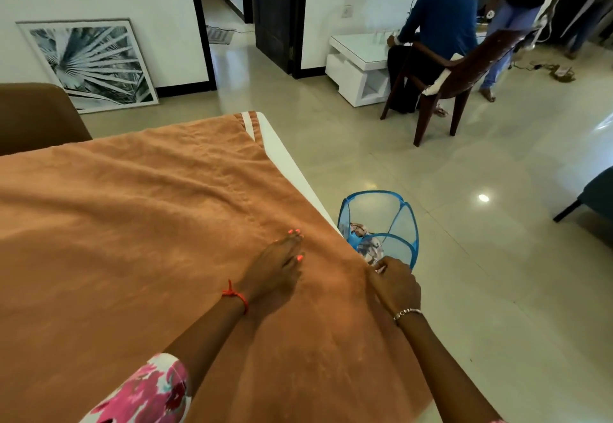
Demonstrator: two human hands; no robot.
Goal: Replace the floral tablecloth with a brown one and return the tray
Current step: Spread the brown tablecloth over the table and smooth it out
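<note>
From the head view, the brown tablecloth [149,223] lies spread over the table [285,163]. It covers nearly all of the top. A thin white strip of table shows along the right side and at the far corner.

The left hand [278,263] lies flat on the cloth near the right side, with its fingers straight and close together. The right hand [394,285] is at the table's edge. Its fingers curl round the edge of the cloth and grip it.

Just beside the table, on the floor, stands a blue net basket [376,192], open at the top. The floral tablecloth [370,248] is bunched up at the bottom of it.

A brown chair [36,114] stands at the far left of the table. A framed picture [89,64] leans on the wall. Well apart, across the room, a person [438,21] sits at a low white table [355,67].
</note>
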